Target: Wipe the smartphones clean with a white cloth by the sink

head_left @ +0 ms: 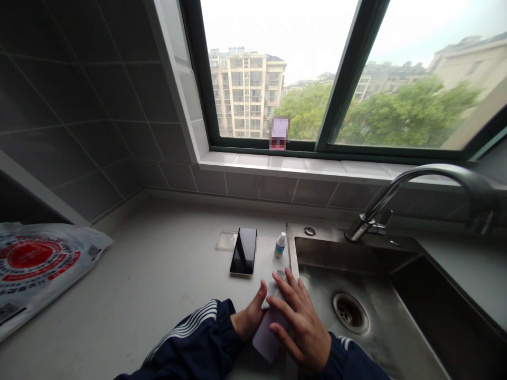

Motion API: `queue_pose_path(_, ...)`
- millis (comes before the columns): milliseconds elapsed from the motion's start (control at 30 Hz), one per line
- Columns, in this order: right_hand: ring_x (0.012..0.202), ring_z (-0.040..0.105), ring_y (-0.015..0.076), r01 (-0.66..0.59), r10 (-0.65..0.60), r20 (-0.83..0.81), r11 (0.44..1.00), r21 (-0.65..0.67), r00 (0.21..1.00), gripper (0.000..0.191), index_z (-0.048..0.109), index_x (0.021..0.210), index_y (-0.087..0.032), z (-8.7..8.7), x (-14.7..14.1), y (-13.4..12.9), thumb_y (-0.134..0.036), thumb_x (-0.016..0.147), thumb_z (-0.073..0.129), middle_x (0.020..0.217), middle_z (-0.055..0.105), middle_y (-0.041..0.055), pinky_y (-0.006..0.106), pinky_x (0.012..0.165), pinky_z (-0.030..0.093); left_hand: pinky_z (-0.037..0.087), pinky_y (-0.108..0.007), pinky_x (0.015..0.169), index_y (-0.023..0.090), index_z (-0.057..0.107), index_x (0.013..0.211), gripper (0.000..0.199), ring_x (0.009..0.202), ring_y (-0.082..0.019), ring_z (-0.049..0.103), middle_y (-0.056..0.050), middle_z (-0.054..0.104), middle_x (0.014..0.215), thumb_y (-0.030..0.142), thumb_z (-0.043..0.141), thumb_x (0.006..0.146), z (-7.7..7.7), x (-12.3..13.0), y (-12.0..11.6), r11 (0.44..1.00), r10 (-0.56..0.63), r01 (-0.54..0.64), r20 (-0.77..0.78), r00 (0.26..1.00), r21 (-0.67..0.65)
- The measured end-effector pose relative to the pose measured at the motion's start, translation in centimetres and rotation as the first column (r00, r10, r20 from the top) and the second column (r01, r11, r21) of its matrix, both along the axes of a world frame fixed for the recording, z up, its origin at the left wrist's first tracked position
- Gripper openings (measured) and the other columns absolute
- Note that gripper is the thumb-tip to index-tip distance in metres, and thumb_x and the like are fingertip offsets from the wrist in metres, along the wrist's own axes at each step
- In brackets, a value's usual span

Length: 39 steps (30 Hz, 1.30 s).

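Note:
A pale lilac flat slab (266,338), probably a phone or its case, lies under my two hands at the countertop's edge by the sink. My left hand (249,316) grips its left side with the thumb raised. My right hand (300,322) lies across its top with fingers spread. A pale strip (276,285), perhaps a cloth or film, shows beyond it, partly hidden by my fingers. A black smartphone (243,250) lies face up farther on, beside a clear phone case (226,240). A small white dropper bottle (280,245) stands nearer the sink.
A steel sink (340,253) with a round drain lies right of my hands, under a curved chrome faucet (400,203). A printed white plastic bag (39,269) lies at the countertop's left. Grey tiled walls and a window stand behind.

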State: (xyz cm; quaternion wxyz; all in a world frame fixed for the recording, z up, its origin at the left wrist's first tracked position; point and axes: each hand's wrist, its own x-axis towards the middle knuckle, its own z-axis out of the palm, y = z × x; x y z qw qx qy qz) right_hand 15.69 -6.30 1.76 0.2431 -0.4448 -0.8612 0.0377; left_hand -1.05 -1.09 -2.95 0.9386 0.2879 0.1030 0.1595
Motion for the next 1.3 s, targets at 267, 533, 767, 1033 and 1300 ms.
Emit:
queue_pose_path(267,0.143,0.018,0.0371,0.120,-0.120,-0.025,0.992,0.026,0.992,0.039,0.051,0.132,-0.023,-0.9,0.4,0.5,-0.032,0.094,0.047,0.157,0.023,0.0092,0.061,0.108,0.027,0.045,-0.048,0.092,0.013,0.059,0.127,0.085,0.099,-0.032,0.065,-0.015,0.071,0.086,0.075,0.022,0.083,1.2,-0.2,-0.1,0.990,-0.003,0.014,-0.079,0.997,0.143)
queue_pose_path(533,0.135,0.040,0.0294,0.159,-0.173,-0.239,0.984,-0.077,0.956,0.041,0.046,0.137,-0.021,-1.8,1.0,0.7,-0.031,0.097,0.042,0.150,0.036,0.0106,0.048,0.108,0.039,0.051,-0.050,0.081,0.016,0.065,0.110,0.037,0.057,-0.019,0.063,-0.005,0.063,0.067,0.044,0.052,0.088,4.3,-0.5,-0.6,0.951,0.063,0.021,-0.261,0.963,0.307)
queue_pose_path(767,0.131,0.046,0.0260,0.162,-0.208,-0.387,0.976,-0.147,0.898,0.046,0.040,0.143,-0.023,-2.1,1.4,1.0,-0.031,0.098,0.044,0.141,0.049,0.0089,0.043,0.108,0.042,0.053,-0.047,0.075,0.020,0.042,0.136,0.060,0.060,-0.020,0.066,-0.005,0.065,0.071,0.038,0.063,0.083,4.0,-0.3,-0.4,0.947,0.079,-0.010,-0.202,0.976,0.321)
queue_pose_path(1033,0.116,0.060,0.0235,0.232,-0.305,-0.475,0.950,-0.207,0.826,0.036,0.053,0.130,-0.023,-2.1,1.8,1.3,-0.035,0.097,0.045,0.126,0.062,0.0061,0.035,0.098,0.050,0.054,-0.041,0.071,0.028,0.002,0.150,0.093,0.062,-0.019,0.066,-0.004,0.066,0.074,0.034,0.066,0.082,4.0,-0.1,-0.3,0.952,0.109,-0.067,-0.126,0.986,0.297)
queue_pose_path(1300,0.117,0.060,0.0236,0.251,-0.365,-0.519,0.927,-0.279,0.773,0.035,0.057,0.127,-0.024,-1.5,1.8,1.2,-0.039,0.097,0.044,0.126,0.063,0.0047,0.035,0.099,0.050,0.051,-0.028,0.052,0.033,-0.002,0.146,0.100,0.063,-0.022,0.068,-0.008,0.068,0.079,0.038,0.071,0.078,3.3,0.4,0.3,0.960,0.139,-0.126,-0.034,0.990,0.250)
